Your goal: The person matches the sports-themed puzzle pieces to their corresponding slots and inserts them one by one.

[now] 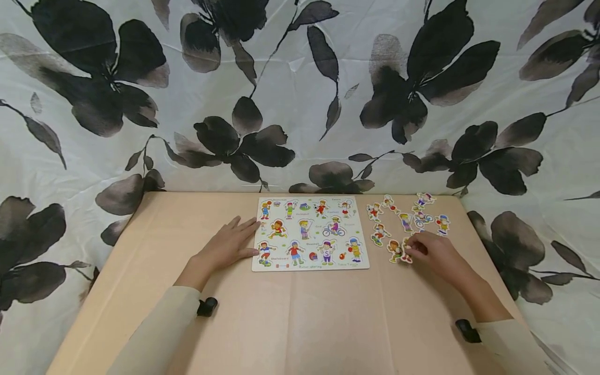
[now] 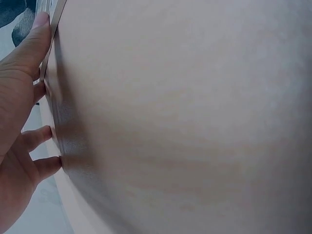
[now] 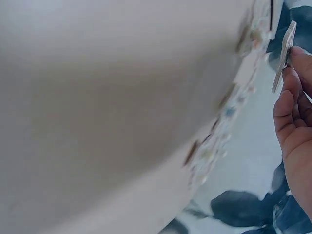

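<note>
A white puzzle board [image 1: 292,269] printed with colourful children playing sports lies on the table. My left hand [image 1: 229,245] rests at its left edge, fingers extended and thumb touching the lower left side. In the left wrist view the thumb [image 2: 30,48] lies along the board's edge and the fingertips touch down beside it. My right hand [image 1: 436,256] pinches a small child-shaped puzzle piece [image 3: 284,57] between thumb and fingers. The right wrist view shows that piece edge-on, lifted off the table, so its picture is hidden there.
Several loose puzzle pieces [image 1: 380,234] are scattered right of the board, some touching, including a cyclist piece [image 1: 423,219]. The light wooden table [image 1: 300,323] ends just behind the board. A white cloth with dark flowers [image 1: 328,156] hangs behind and beside it.
</note>
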`<action>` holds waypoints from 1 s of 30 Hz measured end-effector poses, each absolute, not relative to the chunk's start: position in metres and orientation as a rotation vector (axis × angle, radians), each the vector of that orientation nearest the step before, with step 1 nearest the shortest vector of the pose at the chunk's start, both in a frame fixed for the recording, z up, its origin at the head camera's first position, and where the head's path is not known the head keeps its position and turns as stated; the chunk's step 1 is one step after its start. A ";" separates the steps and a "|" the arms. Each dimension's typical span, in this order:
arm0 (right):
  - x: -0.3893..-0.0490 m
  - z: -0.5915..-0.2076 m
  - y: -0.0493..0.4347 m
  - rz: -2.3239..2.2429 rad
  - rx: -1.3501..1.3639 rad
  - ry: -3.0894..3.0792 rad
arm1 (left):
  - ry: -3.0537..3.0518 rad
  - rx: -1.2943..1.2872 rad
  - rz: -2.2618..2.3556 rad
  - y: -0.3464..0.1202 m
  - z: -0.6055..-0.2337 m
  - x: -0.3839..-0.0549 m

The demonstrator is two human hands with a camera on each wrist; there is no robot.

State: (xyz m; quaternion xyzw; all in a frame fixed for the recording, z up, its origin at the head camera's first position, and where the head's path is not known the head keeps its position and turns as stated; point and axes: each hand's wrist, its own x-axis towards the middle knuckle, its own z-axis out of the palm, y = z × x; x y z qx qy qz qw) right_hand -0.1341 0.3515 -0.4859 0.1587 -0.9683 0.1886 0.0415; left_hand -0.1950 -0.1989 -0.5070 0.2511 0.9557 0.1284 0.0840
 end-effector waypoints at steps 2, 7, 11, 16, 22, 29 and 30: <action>-0.139 -0.482 0.343 0.605 0.486 -2.968 | 2.849 0.756 0.389 -0.199 -0.506 -0.195; -0.152 -0.474 0.317 0.669 0.464 -3.014 | 2.847 0.767 0.391 -0.199 -0.504 -0.196; -0.165 -0.474 0.295 0.701 0.461 -3.030 | 2.842 0.768 0.389 -0.199 -0.506 -0.196; -0.180 -0.477 0.263 0.720 0.510 -3.003 | 2.842 0.770 0.401 -0.200 -0.507 -0.192; -0.197 -0.475 0.219 0.778 0.557 -3.021 | 2.845 0.773 0.404 -0.203 -0.511 -0.189; -0.224 -0.474 0.166 0.726 0.651 -3.013 | 2.851 0.766 0.408 -0.207 -0.512 -0.188; -0.227 -0.474 0.160 0.717 0.669 -3.011 | 2.849 0.772 0.415 -0.207 -0.512 -0.187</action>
